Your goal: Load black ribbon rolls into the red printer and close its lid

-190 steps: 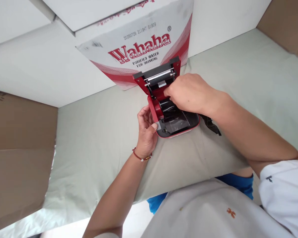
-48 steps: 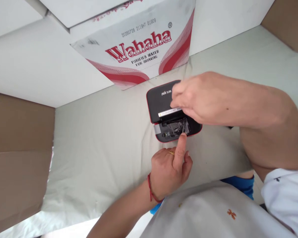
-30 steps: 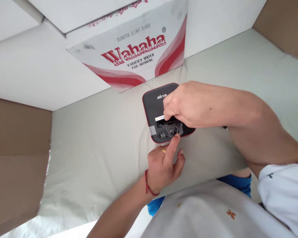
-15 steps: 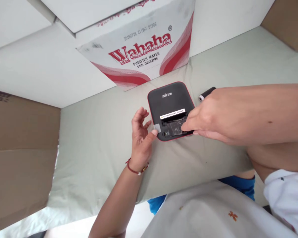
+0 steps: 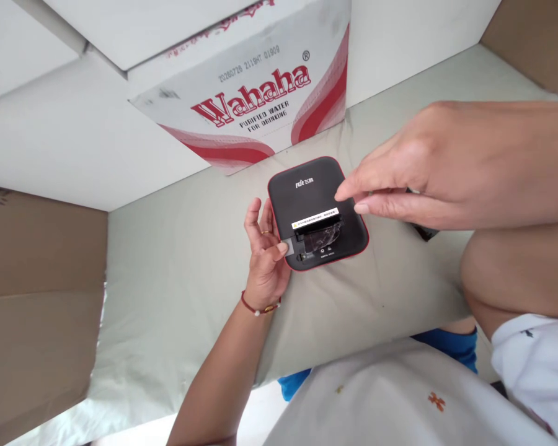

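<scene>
A black square thermal printer (image 5: 302, 198) with a red rim, lettered FEIE, lies on the pale cloth. My left hand (image 5: 266, 263) grips its left edge, the thumb pressing a grey tab (image 5: 289, 246) near the front corner. A crumpled, shiny dark film (image 5: 323, 238) sticks up from the slot, below a white warning strip (image 5: 315, 218). Small printed icons show in front of it. Over the printer's right side hovers my right hand (image 5: 395, 173), its thumb and forefinger apart with nothing seen between them.
A Wahaha water carton (image 5: 265, 99) stands just behind the printer, against white boxes (image 5: 65, 136). Brown cardboard boxes flank the cloth at left (image 5: 37, 310) and far right (image 5: 534, 49). Partly under my right hand lies a dark object (image 5: 423, 231).
My right hand has lifted off the film and moved up. The film now stands raised, exposing the icons in front. My left fingers have closed in around the printer's edge.
</scene>
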`<action>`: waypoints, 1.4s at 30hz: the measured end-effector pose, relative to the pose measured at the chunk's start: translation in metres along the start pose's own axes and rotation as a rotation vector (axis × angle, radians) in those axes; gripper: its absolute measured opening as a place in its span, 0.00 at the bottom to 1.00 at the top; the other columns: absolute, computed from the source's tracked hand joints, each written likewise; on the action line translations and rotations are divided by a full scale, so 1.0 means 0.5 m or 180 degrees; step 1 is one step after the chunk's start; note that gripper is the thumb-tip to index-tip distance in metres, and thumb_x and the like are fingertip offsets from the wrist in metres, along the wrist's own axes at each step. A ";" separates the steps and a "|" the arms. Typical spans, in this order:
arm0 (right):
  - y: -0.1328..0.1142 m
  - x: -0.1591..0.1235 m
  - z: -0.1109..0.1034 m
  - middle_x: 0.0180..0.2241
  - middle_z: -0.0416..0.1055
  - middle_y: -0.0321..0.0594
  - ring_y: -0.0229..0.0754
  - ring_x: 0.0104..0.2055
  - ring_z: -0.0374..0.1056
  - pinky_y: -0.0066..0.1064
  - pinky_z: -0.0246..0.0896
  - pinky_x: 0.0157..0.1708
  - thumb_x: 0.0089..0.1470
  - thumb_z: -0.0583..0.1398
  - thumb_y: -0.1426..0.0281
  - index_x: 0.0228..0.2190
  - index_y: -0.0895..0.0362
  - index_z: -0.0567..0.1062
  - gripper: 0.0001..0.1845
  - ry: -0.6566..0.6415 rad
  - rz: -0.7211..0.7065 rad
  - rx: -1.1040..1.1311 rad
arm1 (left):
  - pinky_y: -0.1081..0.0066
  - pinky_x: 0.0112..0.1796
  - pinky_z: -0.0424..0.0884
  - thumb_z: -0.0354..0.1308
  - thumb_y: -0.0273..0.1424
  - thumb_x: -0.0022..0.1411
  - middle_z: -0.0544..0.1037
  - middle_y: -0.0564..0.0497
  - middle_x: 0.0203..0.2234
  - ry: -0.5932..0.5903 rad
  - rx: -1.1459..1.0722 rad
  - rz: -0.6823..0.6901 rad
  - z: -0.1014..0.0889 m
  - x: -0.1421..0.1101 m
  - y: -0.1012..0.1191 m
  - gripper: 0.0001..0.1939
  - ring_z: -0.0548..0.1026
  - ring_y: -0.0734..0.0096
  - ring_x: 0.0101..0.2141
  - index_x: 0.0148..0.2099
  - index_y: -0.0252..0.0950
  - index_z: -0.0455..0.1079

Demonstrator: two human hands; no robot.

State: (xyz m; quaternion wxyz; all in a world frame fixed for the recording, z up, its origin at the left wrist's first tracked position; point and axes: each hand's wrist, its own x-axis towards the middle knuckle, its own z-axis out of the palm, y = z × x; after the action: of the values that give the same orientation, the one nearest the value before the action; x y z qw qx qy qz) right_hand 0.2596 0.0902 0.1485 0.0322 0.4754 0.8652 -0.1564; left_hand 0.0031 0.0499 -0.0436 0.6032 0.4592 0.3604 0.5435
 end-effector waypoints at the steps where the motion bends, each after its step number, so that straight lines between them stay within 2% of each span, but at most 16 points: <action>1: -0.002 0.001 -0.003 0.33 0.81 0.35 0.40 0.32 0.71 0.39 0.61 0.38 0.65 0.66 0.69 0.40 0.49 0.87 0.07 -0.0104 0.0043 -0.0134 | 0.50 0.74 0.58 0.77 0.43 0.56 0.60 0.56 0.74 0.0015 -0.0005 0.0028 0.000 0.000 -0.001 0.45 0.55 0.54 0.76 0.70 0.64 0.59; 5: 0.000 0.001 -0.006 0.35 0.82 0.37 0.40 0.34 0.71 0.39 0.57 0.38 0.68 0.62 0.69 0.39 0.52 0.86 0.11 -0.0298 0.0127 -0.0483 | 0.48 0.75 0.55 0.76 0.46 0.58 0.59 0.56 0.74 -0.0011 0.0098 0.0088 -0.004 0.001 -0.012 0.42 0.52 0.54 0.77 0.68 0.63 0.60; 8: 0.008 0.009 0.009 0.33 0.81 0.37 0.39 0.34 0.69 0.37 0.54 0.36 0.68 0.60 0.69 0.34 0.54 0.85 0.13 -0.0305 -0.0052 -0.0414 | 0.48 0.73 0.58 0.74 0.50 0.58 0.61 0.53 0.73 0.0067 0.0250 0.0239 -0.005 0.000 -0.026 0.36 0.56 0.53 0.75 0.64 0.58 0.64; 12: -0.008 0.056 0.059 0.31 0.79 0.38 0.40 0.31 0.67 0.35 0.49 0.32 0.66 0.58 0.71 0.35 0.55 0.83 0.12 -0.0070 -0.0403 -0.0258 | 0.48 0.71 0.61 0.62 0.50 0.70 0.65 0.48 0.69 0.0447 0.1058 0.1061 -0.002 -0.016 -0.039 0.22 0.61 0.53 0.72 0.60 0.50 0.68; 14: -0.025 0.086 0.087 0.34 0.81 0.42 0.44 0.33 0.70 0.35 0.48 0.31 0.63 0.56 0.75 0.39 0.56 0.83 0.14 0.0032 -0.0226 -0.0312 | 0.47 0.69 0.62 0.58 0.46 0.73 0.66 0.46 0.64 0.0684 0.1690 0.1604 0.001 -0.027 -0.037 0.19 0.64 0.54 0.69 0.62 0.48 0.67; 16: -0.038 0.111 0.110 0.38 0.82 0.46 0.47 0.38 0.73 0.35 0.48 0.32 0.61 0.55 0.78 0.43 0.56 0.83 0.19 0.0054 -0.0036 -0.0381 | 0.47 0.66 0.65 0.58 0.43 0.72 0.68 0.45 0.58 0.0797 0.2198 0.2112 0.005 -0.038 -0.031 0.21 0.68 0.54 0.63 0.63 0.47 0.67; 18: -0.044 0.127 0.123 0.41 0.83 0.47 0.49 0.41 0.75 0.36 0.50 0.33 0.60 0.55 0.79 0.45 0.55 0.84 0.20 0.0000 0.0039 -0.0434 | 0.46 0.63 0.69 0.60 0.42 0.69 0.68 0.45 0.54 0.0703 0.2515 0.2516 0.010 -0.047 -0.024 0.23 0.71 0.54 0.59 0.63 0.45 0.66; 21: -0.041 0.135 0.129 0.41 0.83 0.49 0.50 0.42 0.76 0.36 0.53 0.33 0.60 0.57 0.77 0.45 0.56 0.84 0.18 -0.0106 0.0119 -0.0546 | 0.49 0.56 0.74 0.65 0.40 0.65 0.70 0.46 0.51 0.0436 0.2936 0.2869 0.023 -0.058 -0.014 0.26 0.73 0.53 0.54 0.63 0.45 0.66; 24: -0.040 0.139 0.130 0.37 0.82 0.50 0.49 0.40 0.76 0.35 0.53 0.33 0.61 0.57 0.76 0.43 0.59 0.83 0.15 -0.0100 0.0176 -0.0648 | 0.54 0.51 0.77 0.66 0.32 0.63 0.71 0.47 0.48 0.0348 0.3281 0.2970 0.036 -0.066 -0.007 0.26 0.74 0.56 0.52 0.62 0.44 0.66; 26: -0.043 0.139 0.129 0.39 0.82 0.50 0.47 0.39 0.75 0.34 0.53 0.33 0.61 0.58 0.76 0.42 0.59 0.83 0.14 -0.0084 0.0179 -0.0645 | 0.57 0.50 0.77 0.66 0.28 0.63 0.72 0.47 0.47 0.0353 0.3379 0.2998 0.042 -0.069 -0.005 0.25 0.74 0.58 0.51 0.60 0.43 0.67; 29: -0.048 0.127 0.113 0.43 0.81 0.49 0.46 0.39 0.74 0.34 0.51 0.31 0.60 0.60 0.75 0.42 0.58 0.83 0.12 -0.0221 0.0131 -0.0524 | 0.59 0.50 0.77 0.66 0.28 0.63 0.72 0.47 0.45 0.0341 0.3412 0.3026 0.042 -0.070 -0.003 0.23 0.74 0.59 0.50 0.59 0.41 0.68; 31: -0.037 0.104 0.089 0.41 0.81 0.48 0.44 0.37 0.72 0.34 0.52 0.32 0.61 0.63 0.73 0.42 0.59 0.83 0.10 -0.0242 -0.0005 -0.0364 | 0.59 0.49 0.78 0.66 0.29 0.63 0.72 0.48 0.45 0.0325 0.3421 0.3015 0.039 -0.069 -0.002 0.23 0.75 0.60 0.49 0.59 0.41 0.67; 34: 0.019 0.053 0.040 0.38 0.81 0.40 0.38 0.33 0.69 0.34 0.55 0.34 0.64 0.65 0.66 0.50 0.57 0.83 0.14 0.0042 -0.0164 -0.0058 | 0.59 0.47 0.78 0.66 0.31 0.64 0.72 0.48 0.44 0.0328 0.3442 0.3011 0.036 -0.066 -0.002 0.22 0.75 0.60 0.48 0.58 0.42 0.67; 37: 0.098 0.014 0.006 0.34 0.80 0.32 0.34 0.31 0.69 0.36 0.53 0.34 0.61 0.68 0.57 0.59 0.51 0.81 0.27 0.0207 0.0260 -0.0105 | 0.58 0.47 0.78 0.65 0.31 0.64 0.71 0.48 0.45 0.0345 0.3431 0.2956 0.036 -0.065 -0.002 0.21 0.75 0.60 0.47 0.58 0.44 0.66; 39: 0.131 0.014 0.003 0.34 0.80 0.30 0.33 0.34 0.71 0.38 0.52 0.35 0.60 0.66 0.54 0.58 0.52 0.81 0.29 -0.0134 0.0547 -0.0286 | 0.57 0.47 0.78 0.66 0.31 0.64 0.71 0.48 0.45 0.0338 0.3415 0.2938 0.035 -0.066 -0.003 0.22 0.75 0.59 0.48 0.58 0.44 0.66; 42: 0.135 0.049 0.029 0.37 0.82 0.37 0.36 0.41 0.74 0.37 0.54 0.38 0.65 0.60 0.59 0.50 0.64 0.85 0.24 -0.1022 0.0762 -0.0487 | 0.57 0.48 0.78 0.66 0.30 0.62 0.71 0.48 0.45 0.0325 0.3435 0.2949 0.033 -0.068 -0.005 0.23 0.75 0.59 0.48 0.58 0.43 0.67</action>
State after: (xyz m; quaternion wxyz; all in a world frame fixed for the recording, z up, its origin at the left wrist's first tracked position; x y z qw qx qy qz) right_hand 0.3009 0.1394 0.1135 0.2240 0.5399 0.7956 -0.1591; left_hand 0.0141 0.0138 -0.0428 -0.0188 0.7736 0.3747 0.5106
